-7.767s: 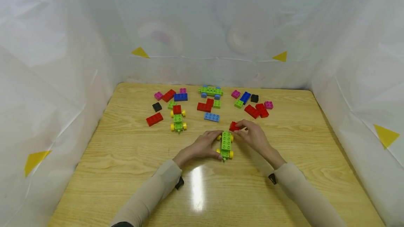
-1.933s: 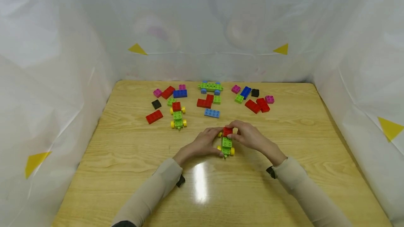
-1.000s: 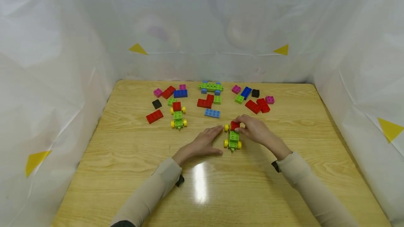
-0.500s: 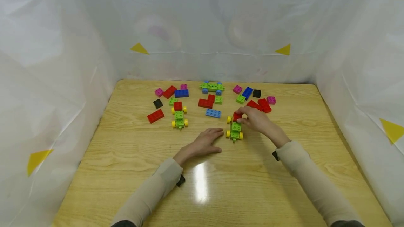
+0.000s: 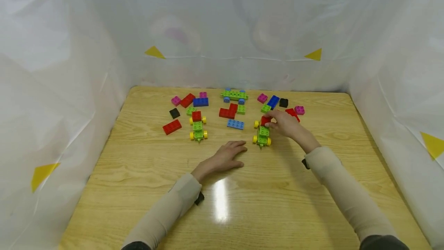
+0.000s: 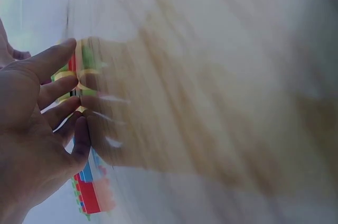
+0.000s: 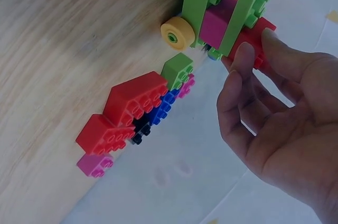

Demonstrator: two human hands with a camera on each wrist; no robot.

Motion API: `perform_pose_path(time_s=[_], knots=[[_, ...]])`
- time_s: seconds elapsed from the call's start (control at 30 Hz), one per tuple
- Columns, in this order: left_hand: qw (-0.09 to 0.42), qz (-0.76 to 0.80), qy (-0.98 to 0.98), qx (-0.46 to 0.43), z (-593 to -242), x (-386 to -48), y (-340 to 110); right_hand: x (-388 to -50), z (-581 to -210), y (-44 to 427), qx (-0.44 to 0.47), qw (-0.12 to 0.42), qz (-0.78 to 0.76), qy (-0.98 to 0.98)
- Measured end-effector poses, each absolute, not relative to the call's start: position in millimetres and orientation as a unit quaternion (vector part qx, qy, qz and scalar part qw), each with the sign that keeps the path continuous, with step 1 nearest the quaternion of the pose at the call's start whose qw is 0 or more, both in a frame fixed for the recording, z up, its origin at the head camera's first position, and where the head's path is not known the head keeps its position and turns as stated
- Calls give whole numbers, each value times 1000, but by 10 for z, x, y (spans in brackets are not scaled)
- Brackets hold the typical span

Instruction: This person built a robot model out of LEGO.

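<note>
My right hand (image 5: 286, 124) pinches a red brick (image 7: 252, 38) between thumb and fingers. That brick tops a toy car (image 5: 262, 136) with a green base and yellow wheels, right of the table's middle. In the right wrist view a magenta brick (image 7: 215, 27) shows under the car's upper green brick (image 7: 244, 17). Palm down near the table's middle lies my left hand (image 5: 223, 158), its fingers loosely extended and holding nothing. The car stands apart from it, beyond its fingertips. The left wrist view shows the same hand (image 6: 31, 123) at the tabletop, bricks behind it.
A similar yellow-wheeled car (image 5: 197, 126) stands left. A green base with blue wheels (image 5: 234, 95) is at the back, with a light blue brick (image 5: 235, 124) in front. Loose bricks lie around, including a red one (image 5: 172, 127), a black one (image 5: 283, 102) and a magenta one (image 5: 300, 110).
The red brick was set onto the car. My right hand then moved the car away and rightward, out of my left hand's grip. My left hand stayed near its place, fingers relaxed.
</note>
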State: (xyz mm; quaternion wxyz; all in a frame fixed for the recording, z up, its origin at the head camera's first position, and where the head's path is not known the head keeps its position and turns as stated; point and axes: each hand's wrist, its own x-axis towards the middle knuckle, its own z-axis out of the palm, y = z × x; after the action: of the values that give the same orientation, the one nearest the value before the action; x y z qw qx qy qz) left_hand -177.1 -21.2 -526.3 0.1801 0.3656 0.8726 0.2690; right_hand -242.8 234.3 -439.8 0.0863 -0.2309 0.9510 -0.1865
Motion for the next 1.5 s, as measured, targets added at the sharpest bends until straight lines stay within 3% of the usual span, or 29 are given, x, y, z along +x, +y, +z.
perform_pose_path(time_s=[1.5], knots=[[176, 274, 872, 365, -5218, -1753, -198, -2781, -4400, 2455, -182, 130, -187, 957]])
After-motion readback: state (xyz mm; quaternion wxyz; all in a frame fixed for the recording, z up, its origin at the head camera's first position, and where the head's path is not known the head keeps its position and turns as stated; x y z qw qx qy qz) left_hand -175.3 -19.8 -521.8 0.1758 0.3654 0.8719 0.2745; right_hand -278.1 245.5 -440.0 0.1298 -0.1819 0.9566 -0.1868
